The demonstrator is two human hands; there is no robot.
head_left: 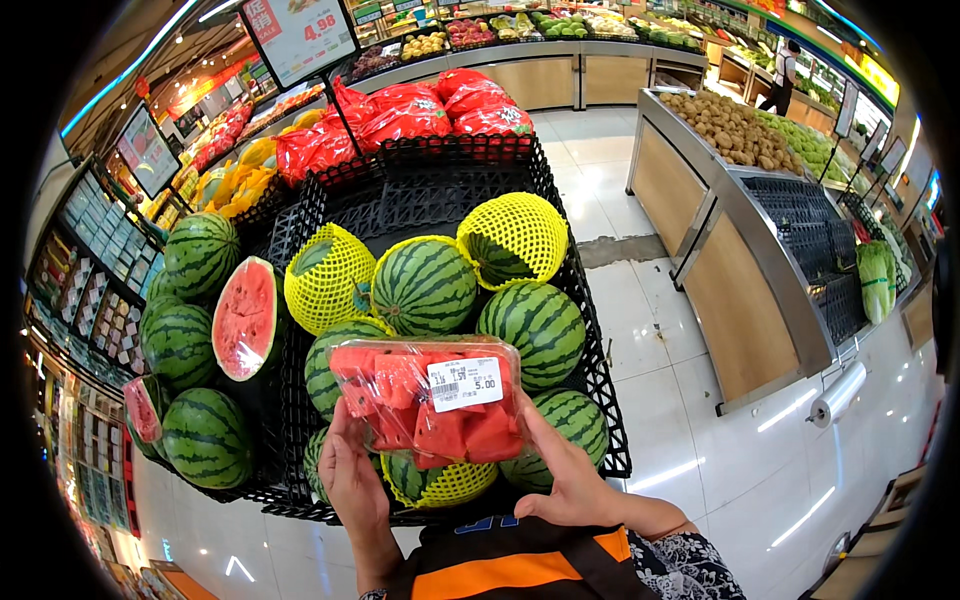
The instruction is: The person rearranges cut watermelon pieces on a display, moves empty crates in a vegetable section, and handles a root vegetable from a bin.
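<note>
Between both hands I hold a clear plastic box of cut watermelon (385, 400) with a white label, tilted toward me. My left hand (355, 470) grips its left end and my right hand (565, 475) grips its right end, fingers partly hidden. Behind and below it lie whole striped watermelons (530, 330) in a black plastic crate (350, 205). Some of them wear yellow foam nets (505, 240). To the left, a halved watermelon (243, 315) shows its red flesh beside more whole melons (205, 440).
Red bags (405, 115) and yellow produce (240, 175) lie beyond the crate. At right, a wooden-fronted stand (730, 280) holds potatoes, greens and black trays, with a roll of bags (835, 395) below it. A person (780, 80) is in the far aisle over white tiles (650, 430).
</note>
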